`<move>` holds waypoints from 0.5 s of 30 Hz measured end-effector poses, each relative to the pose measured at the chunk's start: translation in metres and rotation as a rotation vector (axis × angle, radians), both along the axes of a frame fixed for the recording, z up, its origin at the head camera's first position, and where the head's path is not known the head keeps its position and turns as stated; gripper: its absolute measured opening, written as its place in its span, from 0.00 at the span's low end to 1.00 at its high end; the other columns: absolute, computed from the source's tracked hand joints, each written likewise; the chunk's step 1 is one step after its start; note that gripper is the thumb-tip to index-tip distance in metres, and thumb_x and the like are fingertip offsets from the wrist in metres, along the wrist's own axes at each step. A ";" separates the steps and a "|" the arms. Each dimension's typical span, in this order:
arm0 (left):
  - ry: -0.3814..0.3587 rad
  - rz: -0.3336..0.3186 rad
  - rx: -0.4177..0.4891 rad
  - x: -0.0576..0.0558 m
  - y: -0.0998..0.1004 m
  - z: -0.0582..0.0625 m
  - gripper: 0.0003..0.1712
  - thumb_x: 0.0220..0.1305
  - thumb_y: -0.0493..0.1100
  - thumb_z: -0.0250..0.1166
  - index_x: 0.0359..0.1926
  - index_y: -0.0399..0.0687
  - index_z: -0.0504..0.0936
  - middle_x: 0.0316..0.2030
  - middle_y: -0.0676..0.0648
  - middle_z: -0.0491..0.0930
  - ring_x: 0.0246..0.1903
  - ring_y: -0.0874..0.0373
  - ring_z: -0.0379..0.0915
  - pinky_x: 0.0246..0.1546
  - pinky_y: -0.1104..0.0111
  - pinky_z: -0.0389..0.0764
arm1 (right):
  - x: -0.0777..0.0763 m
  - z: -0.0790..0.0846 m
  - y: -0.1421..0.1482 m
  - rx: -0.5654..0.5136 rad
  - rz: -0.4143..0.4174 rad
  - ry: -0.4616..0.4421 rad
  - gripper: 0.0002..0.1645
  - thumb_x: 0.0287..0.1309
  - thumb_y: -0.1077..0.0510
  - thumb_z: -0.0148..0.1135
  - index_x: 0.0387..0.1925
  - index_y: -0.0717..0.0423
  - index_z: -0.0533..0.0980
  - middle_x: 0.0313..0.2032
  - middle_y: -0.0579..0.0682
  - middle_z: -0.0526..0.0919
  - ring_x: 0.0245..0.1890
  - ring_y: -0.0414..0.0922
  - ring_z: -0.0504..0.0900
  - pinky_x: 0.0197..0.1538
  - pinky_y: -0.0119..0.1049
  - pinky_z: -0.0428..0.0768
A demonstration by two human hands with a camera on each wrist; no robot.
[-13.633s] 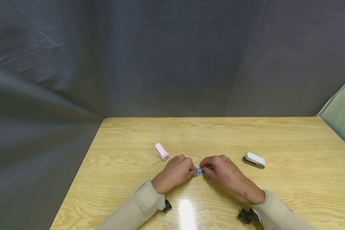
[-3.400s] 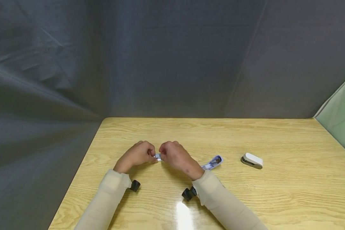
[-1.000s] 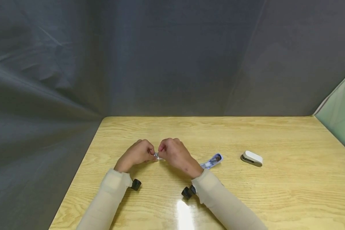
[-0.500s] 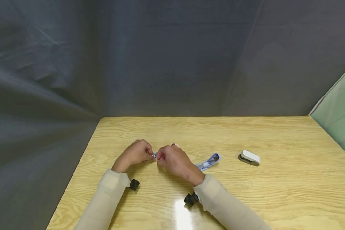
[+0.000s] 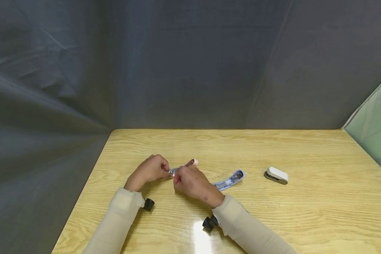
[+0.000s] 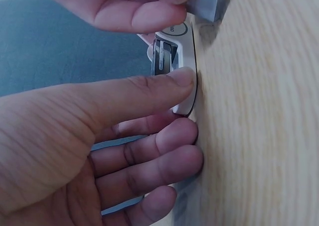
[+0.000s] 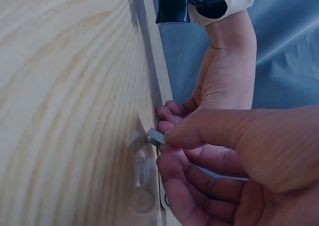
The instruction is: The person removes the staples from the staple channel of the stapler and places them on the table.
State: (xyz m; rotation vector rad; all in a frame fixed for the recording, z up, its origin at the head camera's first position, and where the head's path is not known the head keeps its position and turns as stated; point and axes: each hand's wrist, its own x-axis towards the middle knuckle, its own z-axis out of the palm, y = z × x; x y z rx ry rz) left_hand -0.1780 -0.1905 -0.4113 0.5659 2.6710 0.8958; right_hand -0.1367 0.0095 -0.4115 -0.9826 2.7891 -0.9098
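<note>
Between the 2 hands, the pale pink stapler [image 5: 194, 162] is spread open, its metal track bare and its rounded end showing just beyond the right hand [image 5: 192, 181]. The left hand [image 5: 150, 171] pinches the stapler's other end with its thumb, while the right hand pinches a small grey strip [image 7: 156, 136] close to it. The right hand hides the stapler's middle in the head view, and the right wrist covers 1 end of the open blue stapler [image 5: 230, 181] beside it.
</note>
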 end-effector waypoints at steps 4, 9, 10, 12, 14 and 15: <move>0.004 -0.001 0.002 -0.001 0.000 0.000 0.12 0.61 0.40 0.76 0.22 0.49 0.84 0.16 0.49 0.78 0.15 0.61 0.68 0.22 0.66 0.71 | 0.000 0.000 0.001 0.003 0.010 -0.004 0.14 0.52 0.72 0.66 0.21 0.50 0.81 0.22 0.41 0.78 0.22 0.36 0.72 0.28 0.32 0.74; 0.008 -0.003 0.005 0.000 0.001 0.001 0.12 0.61 0.39 0.77 0.22 0.49 0.84 0.16 0.50 0.78 0.15 0.61 0.68 0.21 0.66 0.70 | 0.001 0.001 0.002 0.007 0.013 -0.012 0.15 0.52 0.72 0.65 0.19 0.50 0.81 0.19 0.38 0.76 0.20 0.34 0.69 0.26 0.29 0.72; 0.007 -0.003 0.005 0.000 0.001 0.001 0.12 0.61 0.39 0.77 0.22 0.49 0.84 0.16 0.50 0.78 0.15 0.61 0.68 0.21 0.66 0.70 | 0.001 0.001 0.002 0.009 0.011 -0.015 0.15 0.52 0.71 0.66 0.19 0.50 0.81 0.19 0.38 0.76 0.20 0.34 0.69 0.26 0.29 0.72; 0.004 0.000 0.008 0.001 0.001 0.001 0.12 0.61 0.39 0.77 0.22 0.49 0.85 0.17 0.50 0.78 0.15 0.61 0.68 0.21 0.66 0.70 | 0.001 0.000 0.003 0.012 0.010 -0.021 0.15 0.52 0.71 0.67 0.19 0.50 0.81 0.19 0.38 0.76 0.20 0.34 0.70 0.27 0.30 0.72; -0.003 0.003 0.010 0.001 0.001 0.001 0.12 0.61 0.39 0.77 0.22 0.49 0.85 0.17 0.49 0.78 0.15 0.61 0.67 0.21 0.67 0.69 | 0.001 -0.001 0.004 0.018 0.008 -0.032 0.15 0.52 0.71 0.69 0.19 0.50 0.81 0.19 0.38 0.77 0.22 0.35 0.71 0.28 0.31 0.74; 0.001 0.001 0.011 0.001 0.000 0.001 0.12 0.61 0.39 0.77 0.22 0.48 0.85 0.16 0.49 0.78 0.15 0.62 0.67 0.21 0.67 0.69 | 0.001 -0.001 0.005 0.021 0.008 -0.038 0.14 0.53 0.70 0.69 0.19 0.50 0.81 0.20 0.38 0.77 0.22 0.35 0.71 0.29 0.31 0.74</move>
